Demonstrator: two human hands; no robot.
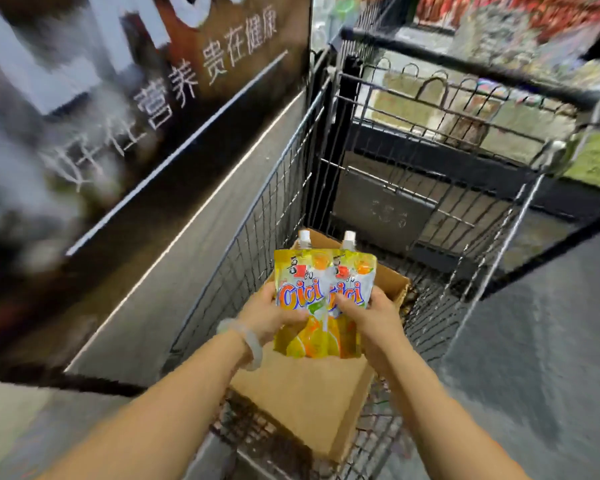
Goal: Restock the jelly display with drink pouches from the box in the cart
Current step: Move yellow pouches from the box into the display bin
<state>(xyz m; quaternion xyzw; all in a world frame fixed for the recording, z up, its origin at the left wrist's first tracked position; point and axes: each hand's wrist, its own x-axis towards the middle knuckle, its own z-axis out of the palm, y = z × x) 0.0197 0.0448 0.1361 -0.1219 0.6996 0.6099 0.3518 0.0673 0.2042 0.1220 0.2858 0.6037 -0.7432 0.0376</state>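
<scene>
Two yellow drink pouches with orange "Cici" lettering and white caps are held upright, side by side, above the cardboard box (312,396) in the wire cart (257,237). My left hand (269,315) grips the left pouch (297,282) at its left edge. The right pouch (355,278) overlaps the left one and is gripped low on its right side by my right hand (371,320). A pale bracelet circles my left wrist. What the box contains is hidden behind the pouches and a flap.
A dark display panel (118,116) with white Chinese lettering rises on the left, right beside the cart. The cart's black handle bar (465,64) runs across the far end. Blurred shelves of goods (534,29) stand at the top right. Grey floor (534,341) lies to the right.
</scene>
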